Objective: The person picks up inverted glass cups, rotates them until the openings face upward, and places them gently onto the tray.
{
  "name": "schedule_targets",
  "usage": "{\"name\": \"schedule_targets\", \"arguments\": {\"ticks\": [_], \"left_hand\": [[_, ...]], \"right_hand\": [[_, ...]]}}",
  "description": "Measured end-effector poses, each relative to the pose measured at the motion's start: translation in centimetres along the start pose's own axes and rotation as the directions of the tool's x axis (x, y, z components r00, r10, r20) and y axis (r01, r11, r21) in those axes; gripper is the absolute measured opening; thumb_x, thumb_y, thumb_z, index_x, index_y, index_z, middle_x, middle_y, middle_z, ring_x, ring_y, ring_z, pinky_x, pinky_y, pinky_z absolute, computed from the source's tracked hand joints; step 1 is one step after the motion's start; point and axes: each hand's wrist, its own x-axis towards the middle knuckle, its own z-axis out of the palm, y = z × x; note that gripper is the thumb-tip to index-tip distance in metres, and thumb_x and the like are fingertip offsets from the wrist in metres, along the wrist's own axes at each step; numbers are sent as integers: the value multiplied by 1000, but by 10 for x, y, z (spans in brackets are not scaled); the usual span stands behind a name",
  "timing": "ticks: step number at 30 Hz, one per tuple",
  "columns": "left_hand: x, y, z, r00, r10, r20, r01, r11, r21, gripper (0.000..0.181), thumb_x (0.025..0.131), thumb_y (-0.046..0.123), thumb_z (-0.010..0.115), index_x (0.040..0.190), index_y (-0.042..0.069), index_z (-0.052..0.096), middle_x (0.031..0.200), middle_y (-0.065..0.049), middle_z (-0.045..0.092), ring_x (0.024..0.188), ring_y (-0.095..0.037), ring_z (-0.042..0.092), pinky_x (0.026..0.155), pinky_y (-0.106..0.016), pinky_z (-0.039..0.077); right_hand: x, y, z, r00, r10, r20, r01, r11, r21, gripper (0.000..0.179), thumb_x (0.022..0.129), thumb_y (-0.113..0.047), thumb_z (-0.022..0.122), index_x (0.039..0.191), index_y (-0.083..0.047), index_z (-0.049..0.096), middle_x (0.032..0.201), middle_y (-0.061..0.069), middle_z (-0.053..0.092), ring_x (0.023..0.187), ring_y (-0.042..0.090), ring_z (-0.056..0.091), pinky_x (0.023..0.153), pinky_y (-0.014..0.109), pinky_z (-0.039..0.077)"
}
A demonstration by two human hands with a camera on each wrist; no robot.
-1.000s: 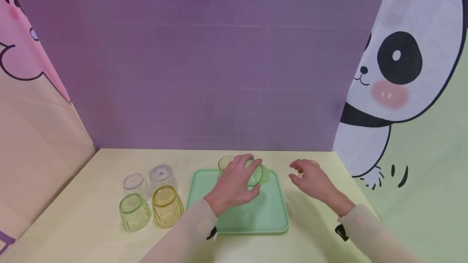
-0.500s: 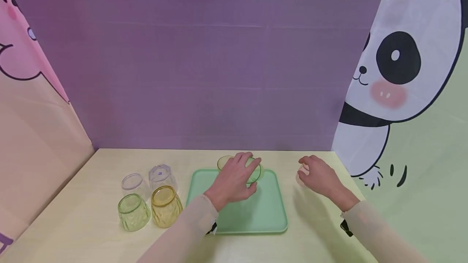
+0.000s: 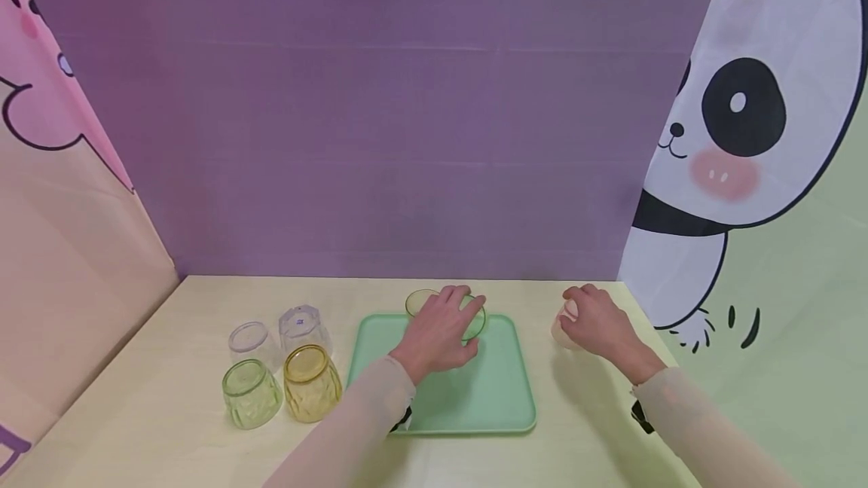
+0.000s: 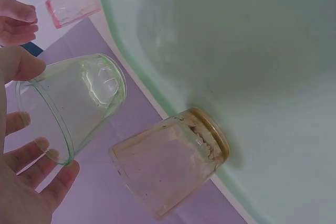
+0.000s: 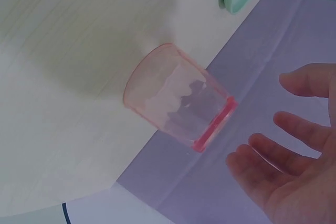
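Observation:
My left hand [image 3: 441, 333] holds a green drinking glass [image 4: 79, 103] at its rim, thumb on one side and fingers on the other, over the far part of the green tray [image 3: 475, 398]. Beside it a yellow glass [image 4: 168, 163] stands upright on the tray's far edge area; in the head view my hand covers much of it. Just above a pink glass [image 5: 181, 95], my right hand [image 3: 597, 326] hovers with relaxed, parted fingers. That glass sits upside down on the table, its thick base up. The right wrist view shows a gap between fingers and glass.
Left of the tray, several upside-down glasses form a cluster: a green glass [image 3: 252, 394], an amber glass [image 3: 312, 384], and two clear purplish ones, the left clear glass [image 3: 252, 343] and the right clear glass [image 3: 303, 328]. A purple backdrop [image 3: 407, 134] rises behind the table.
My right hand has moved right and slightly away, over the pink glass, which shows more now. The green glass in my left hand has gone from tilted to more upright; that hand has barely shifted.

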Motion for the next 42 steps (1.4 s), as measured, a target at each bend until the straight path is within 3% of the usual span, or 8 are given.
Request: {"name": "schedule_targets", "arguments": {"ticks": [18, 31, 42], "left_hand": [[10, -2, 10, 995, -29, 95, 31, 999, -23, 56, 90, 34, 68, 141, 15, 56, 137, -10, 54, 125, -29, 52, 96, -43, 49], [13, -3, 17, 987, -45, 151, 45, 999, 7, 56, 91, 35, 67, 143, 17, 55, 139, -9, 55, 127, -28, 52, 100, -44, 47], [20, -3, 23, 984, -74, 163, 72, 997, 23, 51, 93, 33, 64, 140, 16, 56, 138, -10, 56, 127, -29, 52, 101, -43, 47]], "right_hand": [[4, 21, 9, 991, 106, 88, -105, 994, -14, 42, 88, -22, 64, 123, 1, 62, 120, 28, 57, 110, 51, 53, 74, 68, 51], [1, 23, 15, 987, 109, 114, -112, 994, 21, 43, 88, -18, 62, 126, 1, 60, 123, 29, 54, 113, 51, 51, 74, 68, 50], [1, 22, 18, 988, 112, 107, -113, 994, 5, 43, 88, -17, 61, 127, 1, 59, 125, 29, 53, 114, 50, 50, 75, 66, 51]]}}
